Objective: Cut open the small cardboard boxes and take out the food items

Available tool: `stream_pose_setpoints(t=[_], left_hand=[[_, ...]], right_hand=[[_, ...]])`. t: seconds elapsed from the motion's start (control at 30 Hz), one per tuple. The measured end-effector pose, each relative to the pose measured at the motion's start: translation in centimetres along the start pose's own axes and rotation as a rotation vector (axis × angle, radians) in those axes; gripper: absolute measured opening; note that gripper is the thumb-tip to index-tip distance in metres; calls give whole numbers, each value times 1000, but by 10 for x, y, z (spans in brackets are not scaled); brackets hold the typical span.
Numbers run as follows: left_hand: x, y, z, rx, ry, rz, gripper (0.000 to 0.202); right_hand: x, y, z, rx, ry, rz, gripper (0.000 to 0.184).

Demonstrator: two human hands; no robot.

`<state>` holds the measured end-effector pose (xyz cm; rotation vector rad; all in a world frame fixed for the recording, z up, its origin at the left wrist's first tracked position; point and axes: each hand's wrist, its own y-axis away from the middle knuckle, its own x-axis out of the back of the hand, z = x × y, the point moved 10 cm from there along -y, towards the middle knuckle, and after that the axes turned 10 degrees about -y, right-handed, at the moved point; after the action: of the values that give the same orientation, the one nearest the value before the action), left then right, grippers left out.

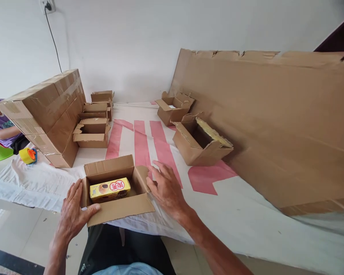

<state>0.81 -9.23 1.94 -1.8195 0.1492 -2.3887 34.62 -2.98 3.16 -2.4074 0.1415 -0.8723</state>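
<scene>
One open carton [109,167], flaps parted, set at the near edge of a white cloth [218,212] with red markings. One yellow packet [103,190] (red lettering on its upper face), lying inside the carton, between the two hands and nearer the left. Left hand [74,214]: fingers laid along the carton's left end, thumb held apart from them upon the near flap [123,211]. Right hand [167,185]: fingers spread apart at the carton's right end; whether any fingertip touches the flap there is hard to tell. Beyond the right hand, two empty-topped cartons [189,147], beside a large cardboard sheet [260,114]. Beyond the left hand, a row of cartons [91,143], alongside stacked taped boxes [64,114].
</scene>
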Motion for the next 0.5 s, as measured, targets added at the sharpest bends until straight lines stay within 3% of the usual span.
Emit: stream_pose_setpoints(t=[0.07,0.13,0.2,0.27,0.37,0.5], left_hand=[[-7,1,1,-6,29,-14,97],[-10,3,4,-7,44,-15,102],[-10,4,7,-8,32,-25,101],[-4,4,13,-39,-2,-26,100],[11,0,30,-175,-55,-3,104],[15,-12,46,-302,-74,-94,133]], right_hand=[[-2,-15,-35,154,82,-130,33],[-20,-23,-63,255,84,-375,25],[-46,-24,-73,245,106,-616,13],[-69,-20,-70,182,159,-782,15],[-89,-16,-61,142,232,-872,19],[-82,-19,-61,87,121,-851,15]])
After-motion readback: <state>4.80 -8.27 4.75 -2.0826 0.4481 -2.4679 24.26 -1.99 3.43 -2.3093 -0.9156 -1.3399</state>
